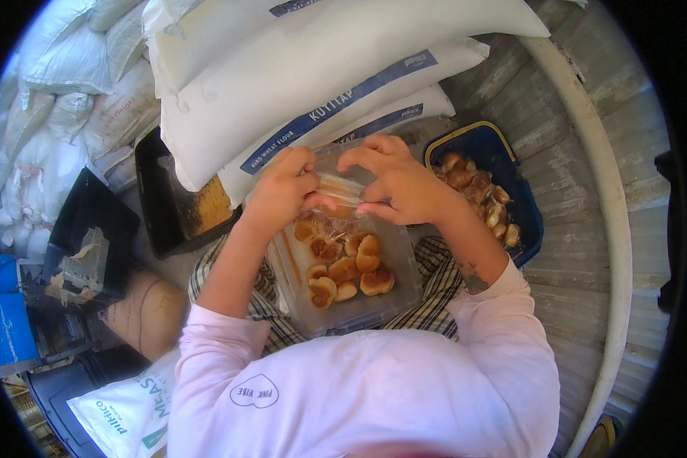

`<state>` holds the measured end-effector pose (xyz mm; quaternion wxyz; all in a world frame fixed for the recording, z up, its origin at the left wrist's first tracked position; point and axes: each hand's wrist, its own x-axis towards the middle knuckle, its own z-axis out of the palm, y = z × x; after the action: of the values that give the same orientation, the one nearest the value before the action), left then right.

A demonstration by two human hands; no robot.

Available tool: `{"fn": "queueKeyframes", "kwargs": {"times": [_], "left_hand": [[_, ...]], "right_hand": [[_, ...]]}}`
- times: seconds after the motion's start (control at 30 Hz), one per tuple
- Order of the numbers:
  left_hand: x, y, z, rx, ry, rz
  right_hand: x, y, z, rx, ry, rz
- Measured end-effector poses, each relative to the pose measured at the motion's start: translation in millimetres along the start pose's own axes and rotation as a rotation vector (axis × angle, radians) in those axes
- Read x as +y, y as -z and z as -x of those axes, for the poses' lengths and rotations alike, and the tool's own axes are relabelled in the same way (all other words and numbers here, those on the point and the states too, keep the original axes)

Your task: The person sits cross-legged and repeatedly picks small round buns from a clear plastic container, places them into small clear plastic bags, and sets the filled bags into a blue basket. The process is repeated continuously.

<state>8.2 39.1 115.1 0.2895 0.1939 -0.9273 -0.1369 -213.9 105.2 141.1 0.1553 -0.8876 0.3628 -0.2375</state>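
Note:
Between my two hands is a clear plastic bag [342, 188] with a browned bread roll [338, 210] showing at it. My left hand [289, 186] pinches the bag's left side between thumb and fingers. On the right side, my right hand [392, 180] grips the plastic with its thumb and a fingertip, the other fingers curled above. Below them, a translucent plastic bin [398, 309] rests at my lap and holds several loose browned bread rolls [343, 269]. Crumpled clear plastic [338, 229] lies among the upper rolls. A thin brown stick [291, 257] runs along the bin's left side.
Stacked white flour sacks [320, 74] rise just beyond my hands. To the right, a dark blue basket [526, 212] holds several plastic-wrapped rolls [481, 192]. A black tray [154, 212] stands at the left, near a dark bin [100, 212]. A curved pale pipe [609, 172] borders the right side.

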Motion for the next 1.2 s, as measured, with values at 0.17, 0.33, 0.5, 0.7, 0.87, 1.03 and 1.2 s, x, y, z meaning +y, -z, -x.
{"fn": "queueKeyframes", "kwargs": {"times": [0.17, 0.33, 0.5, 0.7, 0.87, 1.03, 1.2], "left_hand": [[-14, 5, 15, 0.001, 0.022, -0.22], [-14, -20, 4, -0.001, 0.953, 1.08], [-6, -34, -9, 0.393, 0.718, 2.125], [-11, -26, -12, -0.267, 0.672, 1.451], [-1, -43, -11, -0.357, 0.55, 0.791], [0, -51, -14, -0.04, 0.841, 0.366], [10, -61, -10, 0.05, 0.937, 0.972]], "right_hand": [[10, -5, 13, 0.014, -0.204, 0.177], [8, -28, 1, 0.333, -0.349, 0.27], [-28, -73, -3, 0.495, -0.506, -0.944], [-1, -70, 20, 0.458, -0.751, -0.84], [7, -61, 24, 0.386, -0.438, -0.263], [3, -71, 19, 0.371, -0.446, 0.063], [-4, -84, 11, 0.444, -0.186, 0.175]]}}
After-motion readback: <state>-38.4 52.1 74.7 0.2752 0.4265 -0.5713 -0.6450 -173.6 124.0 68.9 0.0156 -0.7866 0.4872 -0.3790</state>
